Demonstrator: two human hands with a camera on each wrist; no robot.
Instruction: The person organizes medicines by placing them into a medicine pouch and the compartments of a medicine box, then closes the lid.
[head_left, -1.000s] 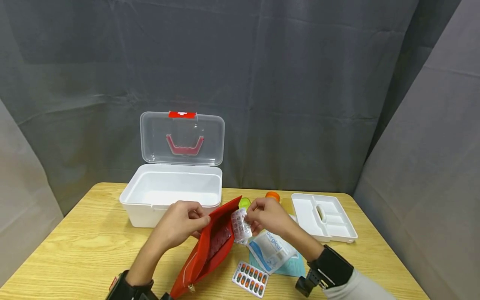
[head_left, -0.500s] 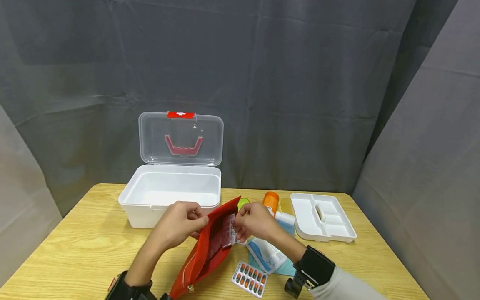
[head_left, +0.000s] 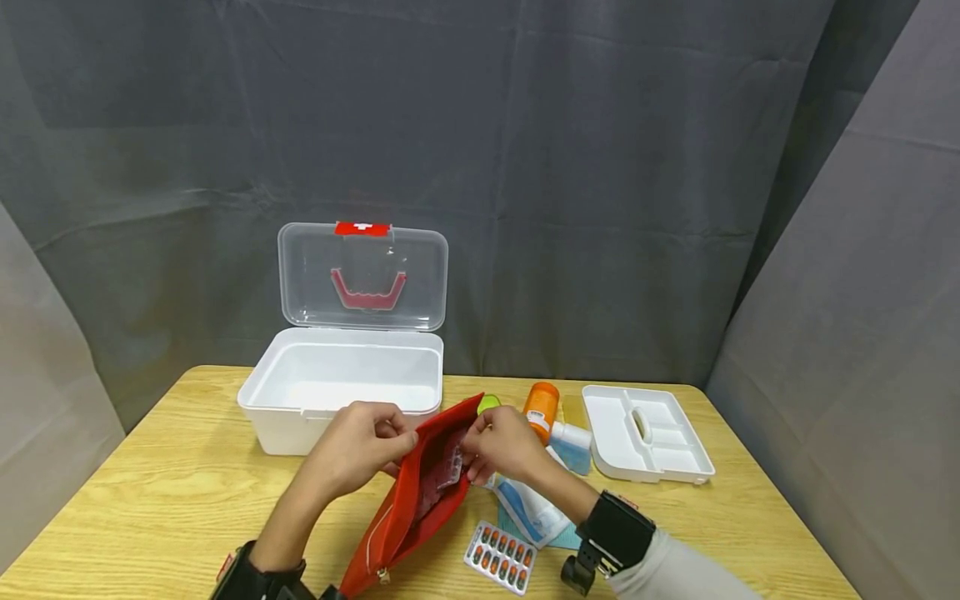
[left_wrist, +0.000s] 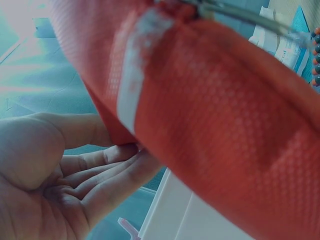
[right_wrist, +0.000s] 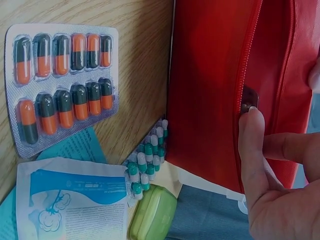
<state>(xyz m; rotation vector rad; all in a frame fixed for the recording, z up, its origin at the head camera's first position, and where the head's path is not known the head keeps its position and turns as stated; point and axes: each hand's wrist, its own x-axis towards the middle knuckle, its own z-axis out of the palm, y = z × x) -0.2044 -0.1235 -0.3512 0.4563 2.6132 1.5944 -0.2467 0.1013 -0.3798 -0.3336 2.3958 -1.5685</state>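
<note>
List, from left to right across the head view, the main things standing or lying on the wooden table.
White first-aid box → red zip pouch → orange-and-dark capsule blister pack → orange pill bottle → white divided tray.

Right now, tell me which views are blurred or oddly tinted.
Head view: sharp, evenly lit. Left wrist view: red pouch too close and soft, background washed teal, left hand tinted. Right wrist view: capsule blister pack crisp, right hand at the edge slightly soft.

Wood table: med box, tray.
</note>
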